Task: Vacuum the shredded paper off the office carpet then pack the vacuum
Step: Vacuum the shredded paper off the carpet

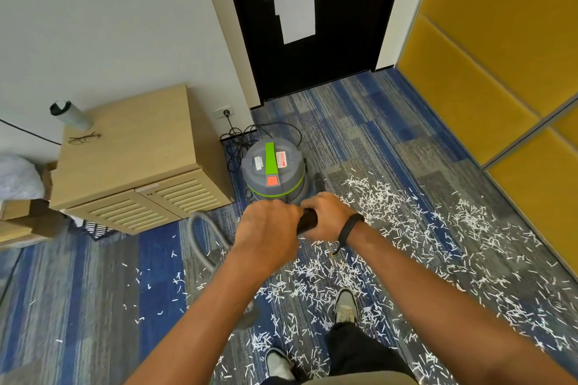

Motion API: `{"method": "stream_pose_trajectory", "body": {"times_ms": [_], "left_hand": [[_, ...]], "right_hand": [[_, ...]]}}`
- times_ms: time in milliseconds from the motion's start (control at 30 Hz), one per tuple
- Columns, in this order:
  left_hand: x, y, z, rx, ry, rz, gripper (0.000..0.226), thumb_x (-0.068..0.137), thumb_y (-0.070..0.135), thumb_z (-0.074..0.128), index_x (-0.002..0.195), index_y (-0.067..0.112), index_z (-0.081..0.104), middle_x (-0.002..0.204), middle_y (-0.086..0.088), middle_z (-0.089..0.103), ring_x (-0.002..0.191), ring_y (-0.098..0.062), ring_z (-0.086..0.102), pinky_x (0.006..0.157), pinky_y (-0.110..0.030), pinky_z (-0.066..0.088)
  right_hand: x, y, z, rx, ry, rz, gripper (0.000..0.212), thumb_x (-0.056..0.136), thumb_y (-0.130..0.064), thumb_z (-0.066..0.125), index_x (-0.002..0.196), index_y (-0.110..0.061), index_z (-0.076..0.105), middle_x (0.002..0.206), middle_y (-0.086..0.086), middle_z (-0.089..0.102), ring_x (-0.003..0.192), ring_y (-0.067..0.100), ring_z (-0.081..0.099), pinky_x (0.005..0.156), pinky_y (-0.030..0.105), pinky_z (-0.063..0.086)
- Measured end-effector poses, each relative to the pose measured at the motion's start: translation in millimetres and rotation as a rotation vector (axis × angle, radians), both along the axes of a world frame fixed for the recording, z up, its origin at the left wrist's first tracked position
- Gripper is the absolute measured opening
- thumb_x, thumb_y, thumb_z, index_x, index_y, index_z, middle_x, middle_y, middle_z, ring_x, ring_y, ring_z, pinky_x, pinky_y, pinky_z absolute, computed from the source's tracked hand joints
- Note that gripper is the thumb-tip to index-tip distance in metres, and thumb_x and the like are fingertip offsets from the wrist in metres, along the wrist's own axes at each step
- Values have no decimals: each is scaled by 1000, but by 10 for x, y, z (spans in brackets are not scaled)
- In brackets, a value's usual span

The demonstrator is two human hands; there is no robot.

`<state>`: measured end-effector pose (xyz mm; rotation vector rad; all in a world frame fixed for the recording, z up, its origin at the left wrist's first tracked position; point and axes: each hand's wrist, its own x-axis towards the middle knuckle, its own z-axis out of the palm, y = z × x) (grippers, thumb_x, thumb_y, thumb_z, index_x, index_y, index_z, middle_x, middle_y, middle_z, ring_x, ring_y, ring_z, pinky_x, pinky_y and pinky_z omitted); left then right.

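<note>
Black tubular wand (308, 219) gripped by both hands, left hand (268, 223) and right hand (328, 216), above paper-strewn carpet (391, 141).

carpet (391, 147): woven cloth tiles, matt, ribbed blue and grey stripes
shredded paper (375, 203): thin white paper strips, matt
vacuum (273, 173): grey plastic drum, smooth, faint sheen; green plastic band; paper-like labels
hose (200, 247): grey ribbed plastic, blurred
wand handle (308, 219): black, smooth, matt
cabinet (131, 159): pale wood-grain laminate, smooth, slatted doors
wall panels (500, 50): mustard cloth padding, matt
door (337, 40): black, glossy
wristband (348, 226): black, matt
</note>
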<state>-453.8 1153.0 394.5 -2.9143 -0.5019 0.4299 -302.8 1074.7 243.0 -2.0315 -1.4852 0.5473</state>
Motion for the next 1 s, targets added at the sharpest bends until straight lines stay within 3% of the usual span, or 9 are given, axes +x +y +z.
{"method": "stream_pose_trajectory", "body": {"times_ms": [167, 267, 400, 533, 667, 900, 1000], "left_hand": [[21, -41, -66, -19, 11, -33, 28, 93, 33, 61, 121, 31, 66, 89, 3, 72, 78, -21, 70, 64, -30, 52], [52, -93, -57, -45, 1, -64, 30, 94, 35, 61, 124, 32, 64, 95, 2, 73, 86, -22, 72, 68, -31, 52], [117, -164, -35, -84, -30, -77, 34, 93, 34, 60, 126, 33, 63, 100, 1, 73, 90, -24, 72, 70, -30, 51], [230, -237, -33, -123, -35, -104, 38, 92, 38, 63, 130, 35, 62, 104, 0, 73, 94, -25, 72, 71, -32, 50], [326, -295, -42, -144, -37, -143, 37, 93, 37, 62, 131, 36, 61, 105, 0, 73, 95, -25, 71, 70, -32, 48], [496, -295, -60, -151, -75, -174, 42, 91, 37, 64, 133, 38, 62, 105, 0, 74, 96, -27, 71, 73, -33, 50], [584, -282, -104, -158, -53, -170, 43, 91, 37, 64, 134, 37, 61, 104, 0, 74, 95, -26, 71, 72, -32, 49]], "right_hand": [[9, -86, -103, -37, 14, -16, 26, 68, -48, 69, 72, -23, 63, 64, -5, 66, 62, 13, 64, 57, 34, 53], [34, -240, -59, -16, 10, -48, 30, 66, -54, 65, 62, -26, 54, 60, -3, 65, 60, 15, 63, 55, 26, 47], [103, -419, 15, -12, -16, -71, 30, 66, -57, 62, 61, -27, 56, 60, -3, 65, 58, 14, 63, 54, 23, 42], [202, -560, -28, -39, -25, -92, 29, 67, -56, 64, 59, -33, 48, 59, -7, 63, 57, 12, 62, 54, 28, 50], [261, -701, -16, -17, -59, -132, 28, 68, -54, 65, 60, -39, 43, 57, -12, 57, 54, 6, 52, 52, 23, 40], [416, -806, -10, -53, -71, -188, 28, 70, -50, 69, 65, -24, 60, 59, -8, 63, 56, 12, 61, 53, 26, 48], [496, -776, -12, -55, -62, -188, 30, 71, -50, 72, 62, -30, 52, 59, -6, 63, 57, 14, 62, 54, 25, 47]]}}
